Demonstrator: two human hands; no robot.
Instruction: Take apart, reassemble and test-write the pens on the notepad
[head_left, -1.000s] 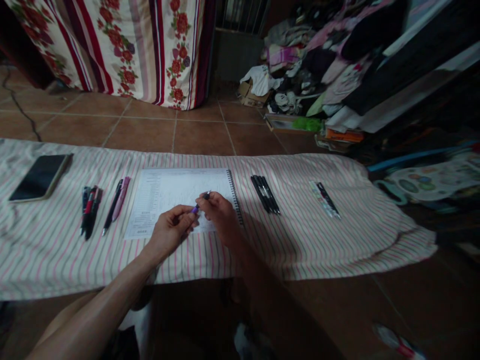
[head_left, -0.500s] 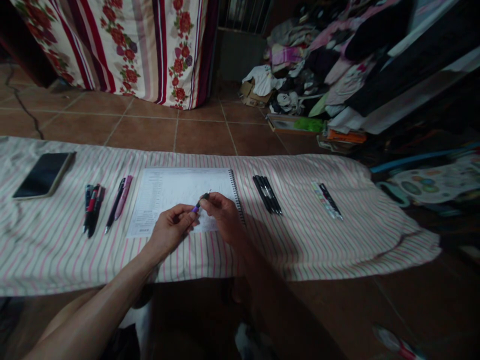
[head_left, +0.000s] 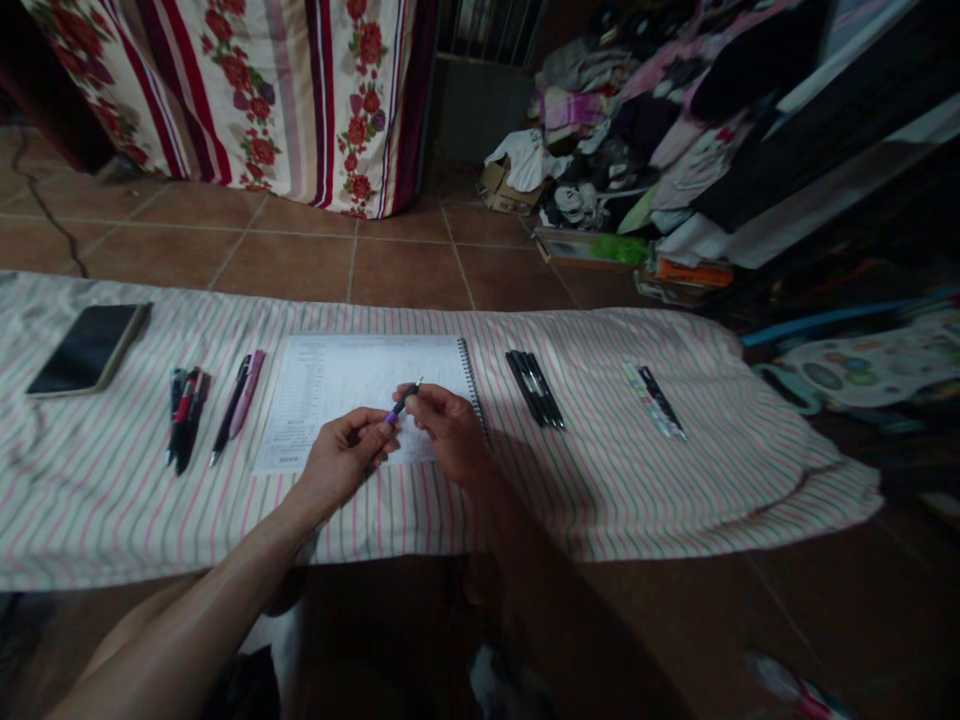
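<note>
Over a spiral notebook (head_left: 360,370) I hold a purple pen with a dark grip (head_left: 405,398), its metal tip pointing up and away to the right. My left hand (head_left: 351,445) is closed around the purple barrel end. At the dark grip, near the tip, the fingers of my right hand (head_left: 446,425) are closed on the same pen. The notebook lies flat, its coil along the right side and printed text down the left of its page. My hands hide part of its lower edge.
Left of the notebook lie a dark pen (head_left: 229,410), a pink pen (head_left: 247,395), a cluster of pens (head_left: 185,420) and a phone (head_left: 88,350). To the right are several black pens (head_left: 534,390) and slim patterned packets (head_left: 656,400). A striped cloth (head_left: 600,480) covers the surface.
The fingers of my right hand have shifted slightly on the pen, leaving more of its dark grip showing. My left hand stays where it was.
</note>
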